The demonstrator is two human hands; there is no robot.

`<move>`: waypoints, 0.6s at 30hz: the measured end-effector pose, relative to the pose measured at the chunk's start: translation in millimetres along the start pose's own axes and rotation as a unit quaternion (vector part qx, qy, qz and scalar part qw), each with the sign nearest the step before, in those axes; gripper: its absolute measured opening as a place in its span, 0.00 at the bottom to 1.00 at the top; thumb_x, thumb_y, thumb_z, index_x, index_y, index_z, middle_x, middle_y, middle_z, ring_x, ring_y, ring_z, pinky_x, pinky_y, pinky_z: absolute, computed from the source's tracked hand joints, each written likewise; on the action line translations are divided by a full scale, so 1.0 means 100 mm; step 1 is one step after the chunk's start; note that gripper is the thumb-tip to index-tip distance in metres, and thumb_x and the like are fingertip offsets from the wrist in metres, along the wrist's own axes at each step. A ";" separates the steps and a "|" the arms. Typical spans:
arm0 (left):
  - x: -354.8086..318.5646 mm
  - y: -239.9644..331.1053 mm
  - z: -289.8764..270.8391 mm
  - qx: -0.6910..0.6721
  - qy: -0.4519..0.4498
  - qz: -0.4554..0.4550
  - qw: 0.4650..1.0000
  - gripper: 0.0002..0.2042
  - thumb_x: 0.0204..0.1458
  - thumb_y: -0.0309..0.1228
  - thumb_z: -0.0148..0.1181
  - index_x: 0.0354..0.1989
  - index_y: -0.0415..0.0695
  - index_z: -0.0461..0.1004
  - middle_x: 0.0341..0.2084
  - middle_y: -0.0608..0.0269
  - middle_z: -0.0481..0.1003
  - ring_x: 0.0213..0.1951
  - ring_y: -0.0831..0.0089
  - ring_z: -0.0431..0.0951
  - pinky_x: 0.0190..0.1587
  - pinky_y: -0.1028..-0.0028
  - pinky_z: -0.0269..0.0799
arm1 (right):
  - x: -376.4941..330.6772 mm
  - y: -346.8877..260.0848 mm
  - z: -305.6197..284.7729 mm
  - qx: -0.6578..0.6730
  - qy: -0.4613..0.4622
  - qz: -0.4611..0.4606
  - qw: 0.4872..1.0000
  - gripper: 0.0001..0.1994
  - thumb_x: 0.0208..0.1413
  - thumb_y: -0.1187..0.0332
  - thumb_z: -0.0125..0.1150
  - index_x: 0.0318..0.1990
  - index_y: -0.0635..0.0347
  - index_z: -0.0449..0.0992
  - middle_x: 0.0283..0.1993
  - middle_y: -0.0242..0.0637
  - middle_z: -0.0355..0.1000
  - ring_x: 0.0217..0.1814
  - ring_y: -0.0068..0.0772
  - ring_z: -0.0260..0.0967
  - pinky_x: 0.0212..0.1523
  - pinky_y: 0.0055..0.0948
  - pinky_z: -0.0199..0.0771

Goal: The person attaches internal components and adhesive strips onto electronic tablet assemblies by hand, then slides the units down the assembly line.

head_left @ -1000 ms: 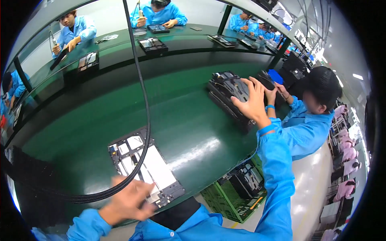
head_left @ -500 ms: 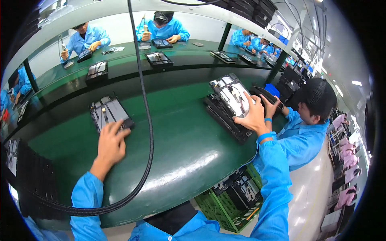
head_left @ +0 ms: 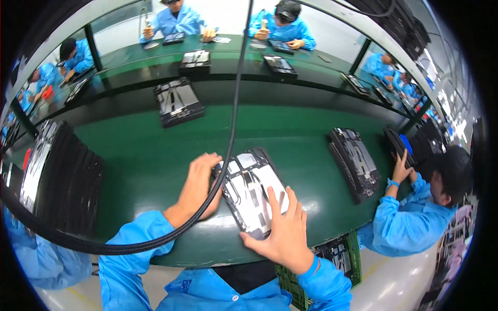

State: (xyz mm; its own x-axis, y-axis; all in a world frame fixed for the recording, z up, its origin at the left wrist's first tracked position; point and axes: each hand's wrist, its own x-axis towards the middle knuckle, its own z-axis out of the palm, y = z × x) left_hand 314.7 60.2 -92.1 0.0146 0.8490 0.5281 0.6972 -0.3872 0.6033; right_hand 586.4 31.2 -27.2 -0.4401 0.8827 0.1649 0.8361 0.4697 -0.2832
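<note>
In front of me is an opened tablet, its silver inner plates and dark ribbon cables facing up and its body tilted slightly. My left hand is closed on its left edge, partly behind a black cable. My right hand grips the near right side, thumb at the near edge and fingers along the right edge. Farther back on the left lies a second opened tablet, with no hand on it. A stack of opened tablets sits to the right.
A thick black cable hangs across my view and loops over my left forearm. Many dark tablets stand in a row at the left. A co-worker handles a dark tablet on the right. Below the bench edge is a green crate.
My right hand has brought the tablet from the right-hand stack to the middle of the bench. My left hand has left the other tablet and taken this one's left edge. The view has turned right.
</note>
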 end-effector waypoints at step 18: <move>-0.02 -0.13 -0.61 -0.187 -0.199 -0.084 0.958 0.40 0.42 0.21 0.64 0.72 0.37 0.68 0.64 0.47 0.69 0.71 0.49 0.70 0.78 0.56 0.62 | 1.47 -0.01 0.54 0.263 -0.081 -0.289 0.917 0.10 0.59 0.64 0.74 0.45 0.54 0.82 0.54 0.37 0.82 0.60 0.49 0.73 0.63 0.46 0.71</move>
State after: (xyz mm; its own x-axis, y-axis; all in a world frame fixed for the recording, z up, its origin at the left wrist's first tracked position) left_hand 261.6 41.7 -64.6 0.2491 0.9517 0.1796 0.4097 -0.2716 0.8708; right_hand 503.2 161.6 -54.0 -0.8384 0.4543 0.3011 0.1925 0.7637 -0.6163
